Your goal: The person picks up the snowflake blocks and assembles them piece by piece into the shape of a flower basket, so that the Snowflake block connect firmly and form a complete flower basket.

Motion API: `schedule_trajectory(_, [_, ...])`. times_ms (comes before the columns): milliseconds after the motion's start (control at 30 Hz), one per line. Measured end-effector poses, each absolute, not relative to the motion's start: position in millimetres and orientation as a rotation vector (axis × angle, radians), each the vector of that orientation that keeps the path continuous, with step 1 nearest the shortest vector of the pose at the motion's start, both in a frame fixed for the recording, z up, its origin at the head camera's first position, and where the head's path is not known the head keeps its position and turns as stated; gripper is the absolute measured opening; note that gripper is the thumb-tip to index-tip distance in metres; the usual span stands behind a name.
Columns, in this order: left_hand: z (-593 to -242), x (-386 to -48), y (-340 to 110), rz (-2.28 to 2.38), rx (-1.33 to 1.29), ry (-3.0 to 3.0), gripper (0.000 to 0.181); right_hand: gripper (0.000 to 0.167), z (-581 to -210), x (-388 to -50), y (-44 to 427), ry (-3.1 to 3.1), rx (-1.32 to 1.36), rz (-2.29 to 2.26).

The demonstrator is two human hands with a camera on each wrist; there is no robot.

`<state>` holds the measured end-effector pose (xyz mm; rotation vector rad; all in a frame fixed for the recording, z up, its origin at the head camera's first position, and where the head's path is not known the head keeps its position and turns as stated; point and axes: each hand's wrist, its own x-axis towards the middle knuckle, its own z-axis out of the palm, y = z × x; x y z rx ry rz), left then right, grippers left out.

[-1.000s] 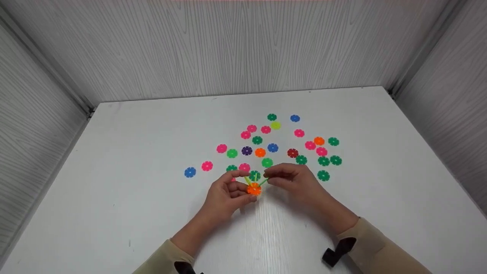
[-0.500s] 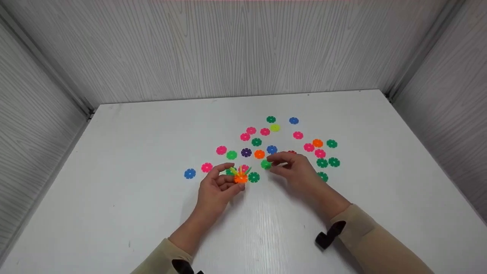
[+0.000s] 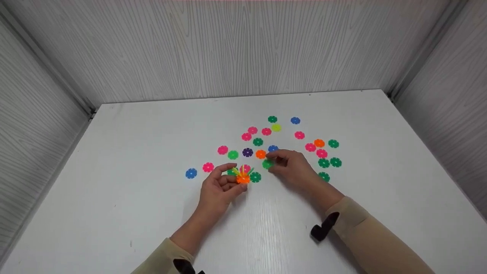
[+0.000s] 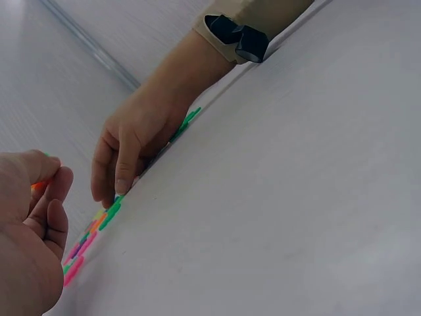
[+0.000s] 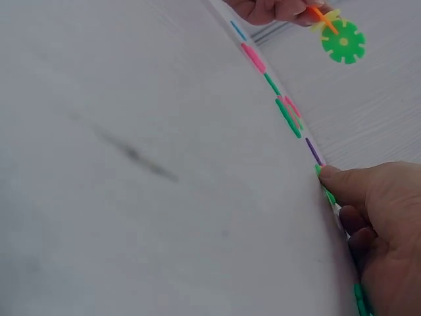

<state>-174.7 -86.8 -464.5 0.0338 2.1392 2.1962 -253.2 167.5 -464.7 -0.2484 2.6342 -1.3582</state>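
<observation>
My left hand [image 3: 218, 188] holds an orange notched plastic disc [image 3: 243, 179] between thumb and fingers, above the table. Yellow and green discs are slotted into its edge; in the right wrist view one green disc [image 5: 343, 42] of this cluster faces the camera. My right hand [image 3: 291, 167] is down at the tabletop, its thumb and index finger at the edges of a light green disc [image 3: 267, 164] that lies flat. In the right wrist view the thumb touches this light green disc [image 5: 318, 170]; the other fingers curl beneath the palm.
Several more notched discs lie flat on the white table [image 3: 152, 152], among them a purple disc [image 3: 247, 152], an orange disc [image 3: 260, 154] and a blue disc [image 3: 191, 173]. More green and pink ones lie right of my right hand. Wood-grain panels [image 3: 243, 49] enclose the table.
My right hand has let go of the green disc on the cluster and moved up to the light green disc on the table. My left hand has shifted left with the cluster.
</observation>
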Motion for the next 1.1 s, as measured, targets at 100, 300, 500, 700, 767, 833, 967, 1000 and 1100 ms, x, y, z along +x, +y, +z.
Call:
schedule_trajectory(100, [-465.2, -176.0, -86.4, 2.194, 0.050, 2.142, 0.062, 0.036, -464.7, -253.7, 167.7, 2.622, -0.254, -1.346])
schedule_trajectory(300, [-465.9, -176.5, -84.9, 2.176, 0.079, 2.163, 0.063, 0.037, -462.3, -248.3, 167.6, 2.632, -0.265, -1.323])
schedule_trajectory(500, [-468.1, -176.1, -85.4, 2.171, 0.112, 2.166, 0.060, 0.023, -459.3, -236.5, 168.5, 2.628, -0.310, -1.286])
schedule_trajectory(700, [-468.3, -175.7, -84.8, 2.145, 0.101, 2.170, 0.058, 0.019, -457.3, -221.6, 172.5, 2.591, -0.393, -1.406])
schedule_trajectory(767, [-468.3, -175.0, -84.6, 2.135, 0.102, 2.167, 0.059, 0.016, -457.1, -216.1, 171.9, 2.541, -0.452, -1.490])
schedule_trajectory(833, [-468.5, -174.3, -84.4, 2.124, 0.109, 2.161, 0.061, 0.015, -457.1, -211.1, 170.4, 2.475, -0.524, -1.568])
schedule_trajectory(967, [-467.9, -172.3, -84.9, 2.112, 0.142, 2.149, 0.063, 0.017, -455.4, -204.2, 165.2, 2.382, -0.640, -1.688])
schedule_trajectory(1000, [-467.3, -171.7, -85.2, 2.107, 0.152, 2.149, 0.063, 0.018, -454.5, -203.0, 163.8, 2.369, -0.657, -1.708])
schedule_trajectory(1100, [-465.9, -170.5, -86.2, 2.084, 0.185, 2.162, 0.063, 0.020, -451.8, -200.2, 160.0, 2.358, -0.686, -1.745])
